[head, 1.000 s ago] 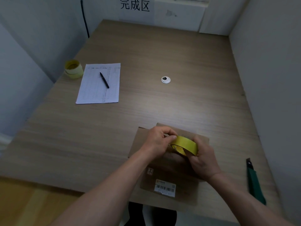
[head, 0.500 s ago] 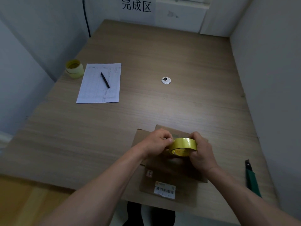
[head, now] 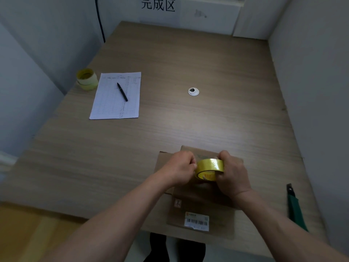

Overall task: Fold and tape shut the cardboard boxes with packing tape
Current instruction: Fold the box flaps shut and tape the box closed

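Head view: right hand (head: 233, 174) grips the yellow packing tape roll (head: 209, 168), fingers curled over the roll's far rim and thumb on its near side. Left hand (head: 180, 167) is closed at the roll's left edge, fingertips pinched against the tape surface there; whether a free end is lifted cannot be told. Roll is held just above the flattened cardboard box (head: 200, 208), tilted with its open core facing the person.

Box lies flat on the counter (head: 188, 125) at the near edge, under both hands. A white barcode label (head: 197, 221) sits on its near part, a small reddish sticker (head: 177, 203) to the label's upper left.

Right of the box, near the counter's right edge, lies a green utility knife (head: 295, 208), well apart from the hands.

Farther out, mid-counter: a white cable grommet (head: 193, 91). Far left: a lined paper sheet (head: 113, 103) with a black pen (head: 122, 91) lying on it, and just beside the sheet's left upper corner a stack of two yellow tape rolls (head: 86, 79). A sign with black characters (head: 158, 4) hangs on the far wall.
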`<state>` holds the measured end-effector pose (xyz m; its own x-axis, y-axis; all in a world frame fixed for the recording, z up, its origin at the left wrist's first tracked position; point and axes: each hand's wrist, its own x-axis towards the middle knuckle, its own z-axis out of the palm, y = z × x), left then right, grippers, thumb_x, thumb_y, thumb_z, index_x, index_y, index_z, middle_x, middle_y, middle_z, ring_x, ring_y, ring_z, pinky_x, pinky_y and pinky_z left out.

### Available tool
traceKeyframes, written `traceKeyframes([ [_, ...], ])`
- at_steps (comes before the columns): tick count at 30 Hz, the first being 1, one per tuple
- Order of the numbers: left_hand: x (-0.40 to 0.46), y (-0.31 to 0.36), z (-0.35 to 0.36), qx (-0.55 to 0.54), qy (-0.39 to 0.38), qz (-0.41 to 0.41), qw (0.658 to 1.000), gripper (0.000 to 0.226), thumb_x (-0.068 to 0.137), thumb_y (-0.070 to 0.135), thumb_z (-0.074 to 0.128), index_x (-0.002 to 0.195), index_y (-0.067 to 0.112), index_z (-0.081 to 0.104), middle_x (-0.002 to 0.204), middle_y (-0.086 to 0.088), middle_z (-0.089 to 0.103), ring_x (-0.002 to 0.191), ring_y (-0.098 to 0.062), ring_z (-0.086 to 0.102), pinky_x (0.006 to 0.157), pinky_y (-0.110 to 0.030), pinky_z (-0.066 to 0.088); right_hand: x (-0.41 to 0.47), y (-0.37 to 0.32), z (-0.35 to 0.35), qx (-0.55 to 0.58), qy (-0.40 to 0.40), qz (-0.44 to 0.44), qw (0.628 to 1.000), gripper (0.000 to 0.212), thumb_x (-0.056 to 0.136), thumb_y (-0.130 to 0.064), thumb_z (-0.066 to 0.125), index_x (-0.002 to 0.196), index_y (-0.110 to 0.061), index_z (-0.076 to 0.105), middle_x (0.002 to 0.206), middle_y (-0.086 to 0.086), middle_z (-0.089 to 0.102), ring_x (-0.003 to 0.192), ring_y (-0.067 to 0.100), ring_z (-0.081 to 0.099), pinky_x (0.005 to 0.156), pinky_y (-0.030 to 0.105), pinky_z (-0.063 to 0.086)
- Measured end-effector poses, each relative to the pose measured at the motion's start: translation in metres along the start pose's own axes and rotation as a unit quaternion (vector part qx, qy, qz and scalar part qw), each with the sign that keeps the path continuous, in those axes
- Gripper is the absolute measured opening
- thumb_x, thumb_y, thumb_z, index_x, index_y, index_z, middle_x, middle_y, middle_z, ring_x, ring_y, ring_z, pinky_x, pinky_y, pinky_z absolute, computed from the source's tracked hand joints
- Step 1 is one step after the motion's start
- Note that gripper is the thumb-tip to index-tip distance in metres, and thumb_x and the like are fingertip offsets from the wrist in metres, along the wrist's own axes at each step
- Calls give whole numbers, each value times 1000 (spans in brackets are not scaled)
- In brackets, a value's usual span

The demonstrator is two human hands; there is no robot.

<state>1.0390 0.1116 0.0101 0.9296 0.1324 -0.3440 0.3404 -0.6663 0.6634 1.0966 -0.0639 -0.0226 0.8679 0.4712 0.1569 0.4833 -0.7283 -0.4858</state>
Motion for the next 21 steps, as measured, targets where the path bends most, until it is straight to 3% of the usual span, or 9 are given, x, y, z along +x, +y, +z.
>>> traceKeyframes([
  [3, -7, -4, 9, -81, 33, 12, 996, 21, 93, 18, 58, 75, 26, 53, 76, 9, 53, 70, -5, 48, 56, -19, 34, -2, 5, -2, 37, -10, 12, 999, 11, 70, -18, 52, 81, -18, 54, 70, 4, 60, 64, 29, 52, 59, 31, 32],
  [6, -10, -3, 14, -196, 53, 36, 979, 16, 90, 10, 63, 77, 19, 59, 71, 7, 55, 64, -3, 47, 56, -12, 38, -4, 13, -2, 86, -27, 41, 995, 14, 65, -16, 47, 77, -24, 47, 71, -5, 51, 69, 22, 45, 58, 31, 27],
  [9, -8, 0, 14, -269, 24, 36, 962, 13, 90, 4, 62, 80, 12, 61, 72, 0, 56, 65, -7, 49, 62, -20, 43, -4, 17, 0, 107, -23, 61, 992, 15, 63, -15, 45, 76, -21, 49, 71, -1, 52, 71, 25, 45, 56, 32, 27],
  [13, -6, 1, 9, -304, -30, 8, 952, 14, 93, 2, 57, 82, 11, 58, 70, -4, 54, 62, -12, 51, 61, -28, 45, -1, 17, 2, 109, -30, 75, 991, 17, 64, -17, 45, 79, -24, 49, 75, -1, 55, 75, 27, 47, 60, 33, 27],
  [18, -4, -3, -7, -309, -112, -18, 944, 10, 90, 0, 60, 88, 9, 64, 77, -5, 60, 67, -13, 57, 62, -26, 50, 0, 15, 0, 98, -43, 69, 992, 20, 62, -20, 46, 81, -26, 49, 76, -2, 55, 76, 27, 47, 61, 33, 29],
  [21, -1, -6, -11, -266, -90, -10, 960, 18, 85, -3, 64, 86, 15, 66, 81, -1, 62, 74, -10, 57, 68, -24, 50, -1, 14, -1, 103, -58, 74, 990, 19, 65, -21, 60, 81, -25, 51, 75, -6, 55, 71, 21, 48, 56, 31, 32],
])
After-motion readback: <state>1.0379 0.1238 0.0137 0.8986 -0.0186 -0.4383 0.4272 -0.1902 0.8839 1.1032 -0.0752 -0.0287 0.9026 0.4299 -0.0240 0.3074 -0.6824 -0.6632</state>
